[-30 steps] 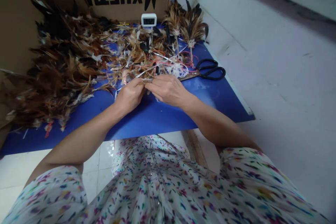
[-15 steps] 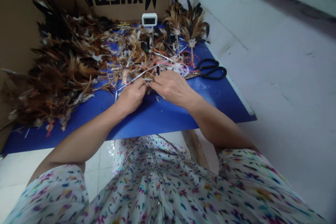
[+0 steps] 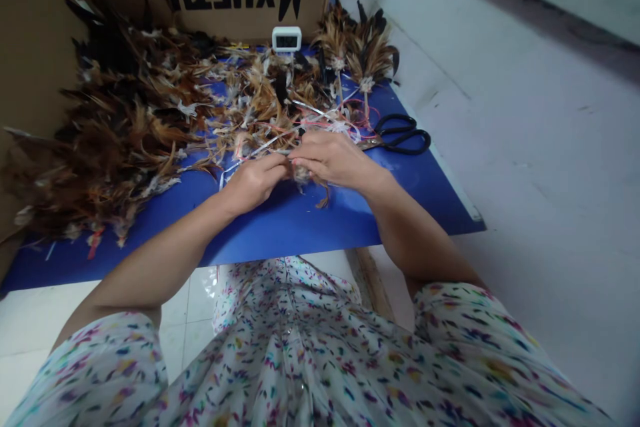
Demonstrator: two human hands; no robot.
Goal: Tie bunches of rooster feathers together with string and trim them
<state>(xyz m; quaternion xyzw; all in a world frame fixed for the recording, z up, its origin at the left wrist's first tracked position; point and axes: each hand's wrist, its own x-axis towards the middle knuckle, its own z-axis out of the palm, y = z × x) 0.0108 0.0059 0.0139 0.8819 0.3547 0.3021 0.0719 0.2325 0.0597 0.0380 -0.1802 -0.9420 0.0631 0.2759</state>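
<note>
Close together over the blue tabletop (image 3: 300,233), my two hands meet at a thin pale stick. My left hand (image 3: 257,180) is closed on the stick's left part. The fingers of my right hand (image 3: 335,159) pinch a small tuft of brown feathers (image 3: 302,177) that hangs below them by the stick. Just behind the hands lie loose brown feathers (image 3: 265,97), red string (image 3: 367,110) and white plastic strips (image 3: 267,145). Black-handled scissors (image 3: 403,134) rest right of my right hand, with the blade tips hidden.
A large heap of brown and black feathers (image 3: 130,127) covers the left side. Two finished-looking feather bunches on sticks (image 3: 367,57) lie at the back right. A small white clock (image 3: 287,39) stands before a cardboard box (image 3: 225,20). A pale wall (image 3: 540,113) borders the right.
My hands have moved slightly together, the left one a little to the right. A brown feather tuft now shows below my right hand's fingers.
</note>
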